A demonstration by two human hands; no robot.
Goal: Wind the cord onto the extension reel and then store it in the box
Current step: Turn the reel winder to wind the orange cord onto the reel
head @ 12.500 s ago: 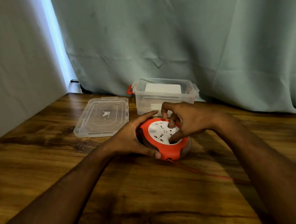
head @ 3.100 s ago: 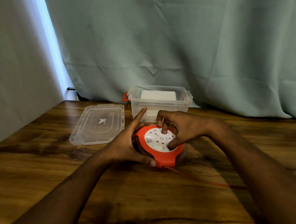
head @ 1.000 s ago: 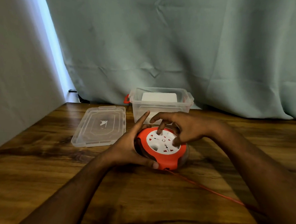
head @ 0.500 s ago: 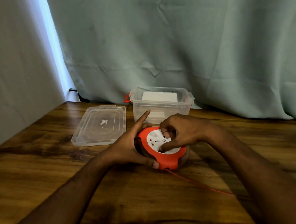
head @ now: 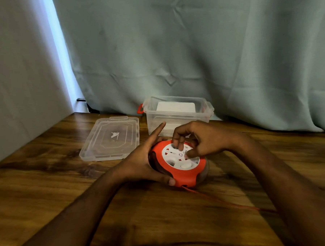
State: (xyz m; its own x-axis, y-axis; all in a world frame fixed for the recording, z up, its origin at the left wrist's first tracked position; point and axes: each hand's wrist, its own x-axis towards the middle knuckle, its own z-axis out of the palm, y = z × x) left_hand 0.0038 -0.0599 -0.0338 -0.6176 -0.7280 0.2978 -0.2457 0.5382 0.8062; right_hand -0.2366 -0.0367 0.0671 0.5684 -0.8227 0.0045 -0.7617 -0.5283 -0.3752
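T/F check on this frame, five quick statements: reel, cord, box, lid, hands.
1. The lid is on the box. False: it lies flat on the table, left of the open box.
2. Red cord trails from the reel toward the right. True.
3. The reel is inside the box. False: it sits on the table in front of it.
4. The left hand holds the reel's side. True.
5. The right hand rests flat on the table. False: its fingers are on the reel's white face.
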